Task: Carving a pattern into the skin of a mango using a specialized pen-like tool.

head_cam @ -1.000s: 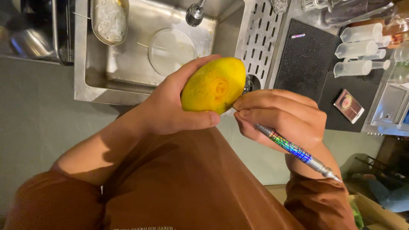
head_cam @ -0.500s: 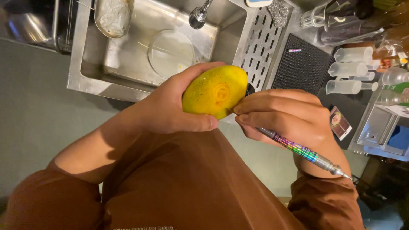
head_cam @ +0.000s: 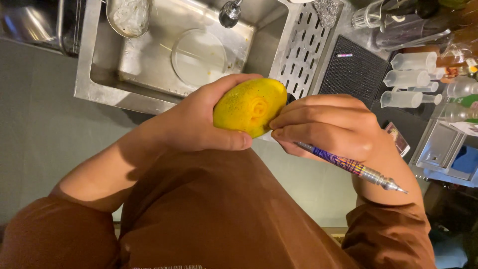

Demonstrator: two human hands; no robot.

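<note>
My left hand point(head_cam: 199, 124) grips a yellow citrus fruit point(head_cam: 246, 105) with a small carved swirl cut into its peel. The fruit is held in front of my body, just below the sink's front edge. My right hand point(head_cam: 328, 127) is closed around a thin tool with a purple patterned handle and a metal end point(head_cam: 356, 167). The tool's working tip is hidden between my fingers, which press against the right side of the fruit. Brown sleeves and a brown apron fill the lower part of the view.
A steel sink point(head_cam: 99, 87) holds a round clear lid point(head_cam: 199, 57) and a metal container point(head_cam: 127, 17) under a tap point(head_cam: 230, 12). Right of it lie a slotted drain board point(head_cam: 306, 42), a black bar mat point(head_cam: 353, 69), clear plastic bottles point(head_cam: 408, 77) and a steel tray point(head_cam: 443, 149).
The fruit has been turned slightly in my left hand. My right hand stays against it with the tool.
</note>
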